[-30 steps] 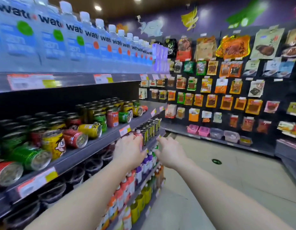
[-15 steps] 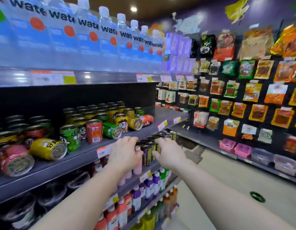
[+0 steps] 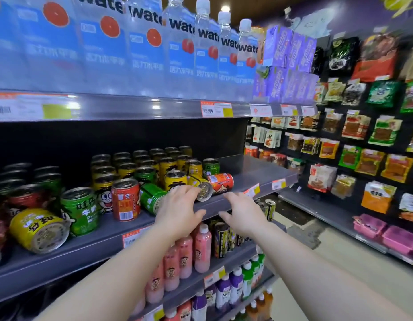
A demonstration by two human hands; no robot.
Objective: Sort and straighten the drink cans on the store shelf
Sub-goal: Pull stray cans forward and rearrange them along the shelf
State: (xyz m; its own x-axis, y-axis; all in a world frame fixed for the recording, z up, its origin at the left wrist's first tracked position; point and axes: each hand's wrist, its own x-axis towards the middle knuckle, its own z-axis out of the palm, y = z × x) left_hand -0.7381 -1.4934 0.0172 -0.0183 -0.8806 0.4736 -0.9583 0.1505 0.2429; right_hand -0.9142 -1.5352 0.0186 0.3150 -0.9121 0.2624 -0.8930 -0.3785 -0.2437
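Note:
Drink cans in yellow, green and red crowd the middle shelf [image 3: 251, 172]. Several lie on their sides: a yellow can [image 3: 202, 187], an orange-red can [image 3: 221, 183], a green can [image 3: 151, 196] and a big yellow can [image 3: 39, 229] at the left. A red can [image 3: 125, 199] and a green can [image 3: 79, 210] stand upright in front. My left hand [image 3: 177, 210] reaches up at the shelf edge, fingers spread, fingertips just short of the lying yellow can. My right hand [image 3: 243, 213] is open beside it, below the orange-red can, holding nothing.
Water bottles [image 3: 177, 49] and purple cartons [image 3: 286, 66] fill the shelf above. Pink bottles [image 3: 202, 247] and dark cans [image 3: 220, 239] stand on the shelf below my hands. Snack packets [image 3: 363, 144] hang on the right wall. The right end of the can shelf is bare.
Both hands have risen from the lower shelf's bottles and cans to the edge of the can shelf and opened. The view has moved closer and turned toward the cans.

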